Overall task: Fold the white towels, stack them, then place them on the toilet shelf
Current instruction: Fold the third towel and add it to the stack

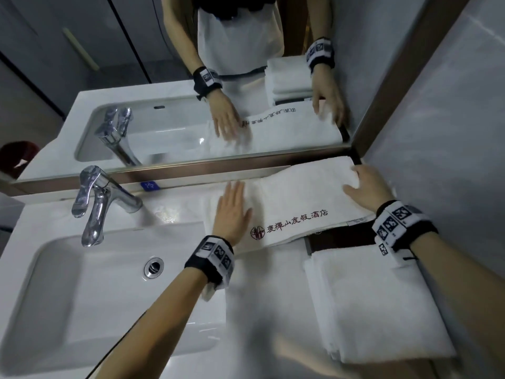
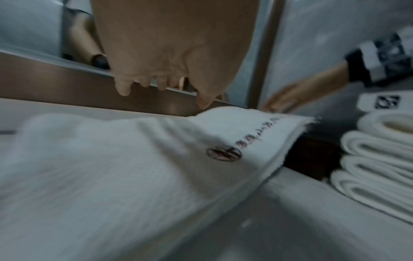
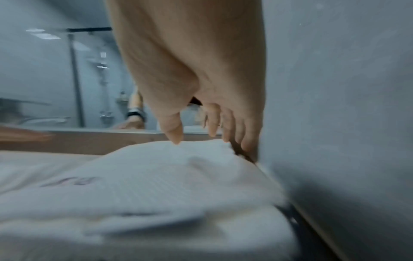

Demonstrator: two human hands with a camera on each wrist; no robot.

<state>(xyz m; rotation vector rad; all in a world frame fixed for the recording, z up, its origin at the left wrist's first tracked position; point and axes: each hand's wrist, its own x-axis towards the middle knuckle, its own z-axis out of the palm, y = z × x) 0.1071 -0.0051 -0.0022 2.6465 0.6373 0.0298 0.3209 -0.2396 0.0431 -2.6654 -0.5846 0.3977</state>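
Observation:
A long white towel (image 1: 297, 198) with dark red embroidered lettering lies along the back of the counter beside the mirror. My left hand (image 1: 232, 206) lies flat with straight fingers on its left part. My right hand (image 1: 366, 184) rests on its right end near the wall corner, fingers extended. In the left wrist view the towel (image 2: 134, 167) spreads below my left hand (image 2: 165, 86), logo toward the right. The right wrist view shows the right hand (image 3: 201, 127) over the towel (image 3: 156, 176) end. A stack of folded white towels (image 1: 374, 302) sits at the right front.
A white sink basin (image 1: 82, 296) with a chrome tap (image 1: 101, 198) takes the left of the counter. The mirror (image 1: 191, 77) runs along the back with a brown frame. A grey wall (image 1: 451, 132) closes the right side. The folded stack (image 2: 380, 159) stands beside the towel.

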